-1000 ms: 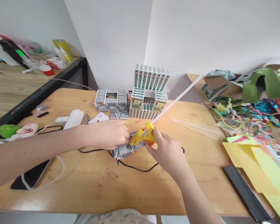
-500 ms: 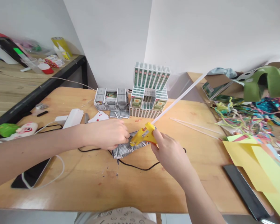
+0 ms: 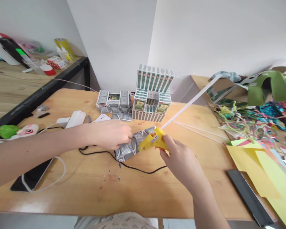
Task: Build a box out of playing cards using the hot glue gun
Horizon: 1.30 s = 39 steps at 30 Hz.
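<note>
Head view: right hand curls around a yellow plastic glue gun, over a grey patterned card block. Left hand bends its fingers at the block; grip hidden. Gluing, it seems; keep steady.

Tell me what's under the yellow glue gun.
Under the glue gun is part of the grey patterned piece; whatever lies directly beneath is covered and can't be seen.

Red heart on white playing card
</note>
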Each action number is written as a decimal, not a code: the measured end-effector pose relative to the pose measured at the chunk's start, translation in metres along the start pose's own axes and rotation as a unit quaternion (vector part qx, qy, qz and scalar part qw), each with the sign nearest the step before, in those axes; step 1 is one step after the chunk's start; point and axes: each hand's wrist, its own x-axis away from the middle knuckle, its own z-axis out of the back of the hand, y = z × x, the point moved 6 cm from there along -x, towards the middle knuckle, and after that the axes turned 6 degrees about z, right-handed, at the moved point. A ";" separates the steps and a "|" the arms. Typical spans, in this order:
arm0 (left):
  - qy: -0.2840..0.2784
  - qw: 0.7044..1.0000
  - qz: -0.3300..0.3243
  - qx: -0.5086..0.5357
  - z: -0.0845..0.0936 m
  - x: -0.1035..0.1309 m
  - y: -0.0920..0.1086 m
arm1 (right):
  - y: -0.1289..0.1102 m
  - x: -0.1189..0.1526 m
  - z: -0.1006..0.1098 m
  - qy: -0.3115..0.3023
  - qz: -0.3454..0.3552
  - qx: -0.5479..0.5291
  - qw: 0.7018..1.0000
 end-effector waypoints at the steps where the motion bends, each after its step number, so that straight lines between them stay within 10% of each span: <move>1: 0.000 1.000 0.004 0.000 0.002 0.001 -0.002 | 0.004 0.003 0.000 0.003 -0.020 -0.005 1.000; 16: 0.078 0.958 0.265 0.077 -0.010 0.016 -0.011 | 0.048 0.028 -0.014 0.080 -0.266 -0.102 0.955; 30: 0.089 0.956 0.278 0.025 -0.014 0.001 0.005 | 0.001 0.026 -0.030 0.057 -0.103 -0.017 0.993; 39: 0.257 0.922 0.280 0.080 -0.030 0.025 0.014 | -0.007 0.025 -0.026 0.076 -0.081 0.025 0.994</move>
